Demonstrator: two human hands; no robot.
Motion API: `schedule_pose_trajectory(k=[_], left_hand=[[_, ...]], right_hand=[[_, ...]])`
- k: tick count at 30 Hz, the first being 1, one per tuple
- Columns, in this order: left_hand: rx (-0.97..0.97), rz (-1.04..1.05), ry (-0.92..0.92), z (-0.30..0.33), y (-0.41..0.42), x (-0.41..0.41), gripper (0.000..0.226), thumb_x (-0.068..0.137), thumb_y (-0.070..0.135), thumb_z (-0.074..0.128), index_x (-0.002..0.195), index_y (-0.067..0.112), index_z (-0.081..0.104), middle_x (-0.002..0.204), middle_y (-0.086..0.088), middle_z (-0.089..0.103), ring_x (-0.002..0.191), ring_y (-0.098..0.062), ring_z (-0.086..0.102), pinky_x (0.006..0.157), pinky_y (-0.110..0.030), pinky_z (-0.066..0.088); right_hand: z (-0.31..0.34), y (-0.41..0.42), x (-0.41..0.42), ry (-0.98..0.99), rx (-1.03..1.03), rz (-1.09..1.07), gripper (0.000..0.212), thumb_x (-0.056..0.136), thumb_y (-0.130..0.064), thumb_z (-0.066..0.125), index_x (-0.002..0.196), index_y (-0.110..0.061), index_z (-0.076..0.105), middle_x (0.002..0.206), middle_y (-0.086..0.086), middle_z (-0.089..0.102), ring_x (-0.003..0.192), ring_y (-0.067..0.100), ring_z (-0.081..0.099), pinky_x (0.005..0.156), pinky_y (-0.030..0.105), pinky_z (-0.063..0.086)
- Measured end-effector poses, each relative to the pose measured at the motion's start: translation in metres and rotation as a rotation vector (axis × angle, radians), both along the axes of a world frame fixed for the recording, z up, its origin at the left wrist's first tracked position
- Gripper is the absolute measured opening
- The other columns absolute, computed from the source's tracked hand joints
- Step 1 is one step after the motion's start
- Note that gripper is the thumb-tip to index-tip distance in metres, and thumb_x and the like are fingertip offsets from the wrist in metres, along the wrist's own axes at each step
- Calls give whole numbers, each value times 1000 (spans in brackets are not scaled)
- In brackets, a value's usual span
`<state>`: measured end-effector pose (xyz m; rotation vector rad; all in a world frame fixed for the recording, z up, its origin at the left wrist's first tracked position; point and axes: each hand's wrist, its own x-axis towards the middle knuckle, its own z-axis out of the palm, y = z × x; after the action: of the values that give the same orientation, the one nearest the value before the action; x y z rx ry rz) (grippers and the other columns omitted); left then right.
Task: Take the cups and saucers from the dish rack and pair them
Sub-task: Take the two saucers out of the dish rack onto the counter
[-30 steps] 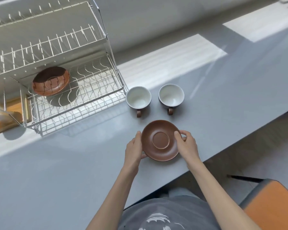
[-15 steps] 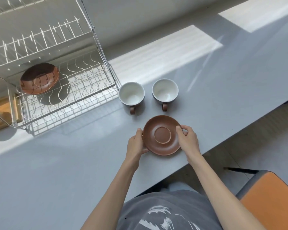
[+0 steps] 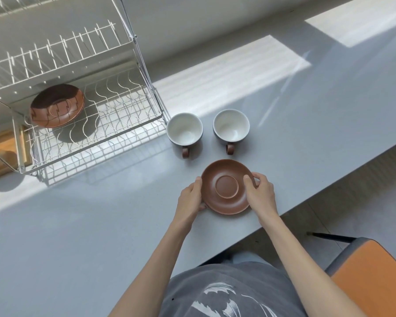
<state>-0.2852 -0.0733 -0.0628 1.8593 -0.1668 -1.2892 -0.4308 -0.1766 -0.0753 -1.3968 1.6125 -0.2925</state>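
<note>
Grey desk w/ sun patches; orange chair at near right. Wire dish rack far left, one brown saucer leaning in its lower tier. Two white-lined cups stand side by side just right of rack, handles pointing near. Second brown saucer sits near the cups, apart from them. Left hand and right hand each have fingers grasping its opposite edges; can't tell if it's lifted or resting on desk.
</note>
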Motion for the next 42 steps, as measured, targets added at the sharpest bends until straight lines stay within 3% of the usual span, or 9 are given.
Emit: schedule_pose_trajectory(k=[7,11,13,15,19,23,29,37,42], left_hand=[[-5,-149,-12,1,9,10,25,100,43,45,108,32,67,111,-1,73,97,-17,74,80,-31,52],[5,-203,-84,3,16,17,43,93,47,47,127,25,63,105,7,73,85,-13,70,70,-27,50],[17,-211,-129,5,22,22,46,93,47,47,130,23,61,99,8,69,81,-14,67,75,-30,51],[47,-243,-185,6,29,28,49,93,49,45,133,24,59,108,4,70,96,-20,69,93,-37,54],[121,-326,-294,13,45,43,50,96,49,43,140,28,54,128,0,66,114,-23,64,106,-43,47],[187,-424,-455,17,63,61,49,101,45,39,145,25,48,126,3,67,122,-20,58,102,-35,44],[388,-607,-830,21,97,84,50,104,44,32,149,24,41,142,-5,54,123,-28,57,96,-39,44],[452,-381,-1152,19,139,129,44,101,38,45,141,20,53,139,-6,59,124,-29,57,105,-43,38],[465,-274,-1276,29,144,170,39,86,30,72,121,14,69,119,-13,71,107,-34,68,92,-49,52]], right_hand=[[10,12,10,253,-161,252,61,94,-41,50,148,-21,32,142,12,37,129,29,44,101,39,40],[14,21,20,466,-292,443,57,94,-39,48,145,-17,37,149,14,30,136,32,33,105,47,35],[16,26,27,541,-361,515,55,93,-38,49,143,-16,41,151,16,30,139,33,29,107,48,31],[17,31,35,580,-430,585,53,92,-37,50,140,-17,45,151,17,33,140,33,29,108,48,30],[24,40,59,607,-454,719,47,94,-39,47,137,-20,51,148,14,40,135,32,38,104,48,33],[30,52,85,622,-484,867,47,94,-41,45,135,-20,51,141,11,47,126,31,46,96,45,37],[40,71,134,542,-509,1068,48,95,-42,43,139,-21,47,144,10,46,129,30,45,100,42,37],[58,88,204,429,-641,1259,49,98,-43,42,142,-22,44,151,10,39,136,29,39,104,41,36],[71,89,244,353,-748,1272,49,98,-43,42,143,-22,42,152,10,35,140,28,33,105,41,34]])
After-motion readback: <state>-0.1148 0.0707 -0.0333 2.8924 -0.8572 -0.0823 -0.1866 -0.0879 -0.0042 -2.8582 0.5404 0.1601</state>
